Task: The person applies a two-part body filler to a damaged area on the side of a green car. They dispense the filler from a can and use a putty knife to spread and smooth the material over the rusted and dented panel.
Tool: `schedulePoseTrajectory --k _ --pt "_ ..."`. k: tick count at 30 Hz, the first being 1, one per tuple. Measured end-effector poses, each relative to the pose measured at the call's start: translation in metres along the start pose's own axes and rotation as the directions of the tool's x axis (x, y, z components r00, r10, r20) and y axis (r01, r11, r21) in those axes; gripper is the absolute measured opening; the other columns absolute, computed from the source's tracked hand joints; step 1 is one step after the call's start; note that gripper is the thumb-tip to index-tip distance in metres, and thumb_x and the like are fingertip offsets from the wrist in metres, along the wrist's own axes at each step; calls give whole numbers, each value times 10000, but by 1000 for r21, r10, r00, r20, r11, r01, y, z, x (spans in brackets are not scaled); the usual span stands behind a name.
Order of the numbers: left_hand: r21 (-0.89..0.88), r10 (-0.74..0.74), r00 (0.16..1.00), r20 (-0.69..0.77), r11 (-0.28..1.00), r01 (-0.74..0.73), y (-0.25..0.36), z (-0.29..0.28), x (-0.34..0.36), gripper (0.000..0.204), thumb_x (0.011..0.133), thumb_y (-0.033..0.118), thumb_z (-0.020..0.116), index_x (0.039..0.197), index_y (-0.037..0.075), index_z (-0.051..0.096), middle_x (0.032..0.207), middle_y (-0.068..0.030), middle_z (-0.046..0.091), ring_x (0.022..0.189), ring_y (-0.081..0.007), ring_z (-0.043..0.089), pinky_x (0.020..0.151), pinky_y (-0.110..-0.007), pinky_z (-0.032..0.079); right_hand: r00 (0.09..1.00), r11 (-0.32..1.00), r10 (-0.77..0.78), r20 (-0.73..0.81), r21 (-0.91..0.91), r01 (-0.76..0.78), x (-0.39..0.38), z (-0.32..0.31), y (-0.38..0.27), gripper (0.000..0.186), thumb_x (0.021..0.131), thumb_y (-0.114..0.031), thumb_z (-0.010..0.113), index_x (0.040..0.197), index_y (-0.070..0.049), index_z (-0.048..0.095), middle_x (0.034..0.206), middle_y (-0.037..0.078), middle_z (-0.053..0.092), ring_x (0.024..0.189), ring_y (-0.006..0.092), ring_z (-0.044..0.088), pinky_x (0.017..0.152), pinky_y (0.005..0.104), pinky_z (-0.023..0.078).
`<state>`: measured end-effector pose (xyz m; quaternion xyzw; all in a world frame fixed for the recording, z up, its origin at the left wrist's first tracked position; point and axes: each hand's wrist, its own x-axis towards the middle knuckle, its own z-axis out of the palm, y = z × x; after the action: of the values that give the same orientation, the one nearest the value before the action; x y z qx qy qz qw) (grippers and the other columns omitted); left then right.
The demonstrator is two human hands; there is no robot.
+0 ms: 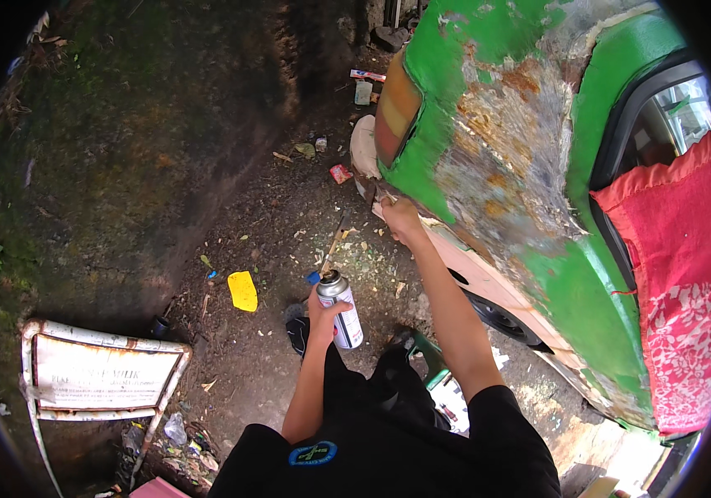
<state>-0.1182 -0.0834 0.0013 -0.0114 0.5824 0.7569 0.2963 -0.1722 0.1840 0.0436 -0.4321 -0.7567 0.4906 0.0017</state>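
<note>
My left hand [322, 319] is wrapped round a metal can [344, 311] with a pale printed side, held upright in front of my body. The can's top looks open and brownish inside. My right hand [403, 220] is closed, fingers pinched, against the lower rear corner of a green car [430, 158]. Whatever it pinches is too small to make out. Just beyond the can lies a thin stick-like tool [336, 241] with a pale handle, and a blue piece [313, 276] sits near its lower end.
Bare, rusty patches [513, 141] mark the car's panel, beside a taillight [397, 116]. Red cloth [675, 274] hangs over its window. A rusty white metal-framed sign [102, 373] stands at lower left. Yellow scrap [242, 291] and litter lie on the dirt. A mossy bank [123, 166] rises left.
</note>
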Motion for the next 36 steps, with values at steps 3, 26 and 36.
schedulePoseTrajectory --k 3,26,36 --pt "-10 -12 1000 6 1000 12 -9 -1 -1 534 610 -23 730 1119 30 580 941 -77 671 846 -211 660 783 -358 517 996 994 57 71 92 -64 3 -8 -15 553 984 -391 541 918 155 607 733 246 661 538 314 649 452 430 491" --pt "121 13 996 -92 993 -2 26 -8 30 583 584 20 710 1151 47 575 952 -61 657 872 -206 644 819 -358 499 989 987 126 76 92 -132 -23 26 66 581 968 -446 544 806 103 647 737 241 659 671 354 677 637 450 517" --pt "140 -20 1000 15 990 18 -1 2 -3 526 601 -19 705 1107 59 580 930 -51 658 864 -188 643 804 -339 497 957 874 212 197 401 -276 -109 -20 183 496 979 -409 570 663 -27 580 504 2 448 406 127 430 396 328 345"
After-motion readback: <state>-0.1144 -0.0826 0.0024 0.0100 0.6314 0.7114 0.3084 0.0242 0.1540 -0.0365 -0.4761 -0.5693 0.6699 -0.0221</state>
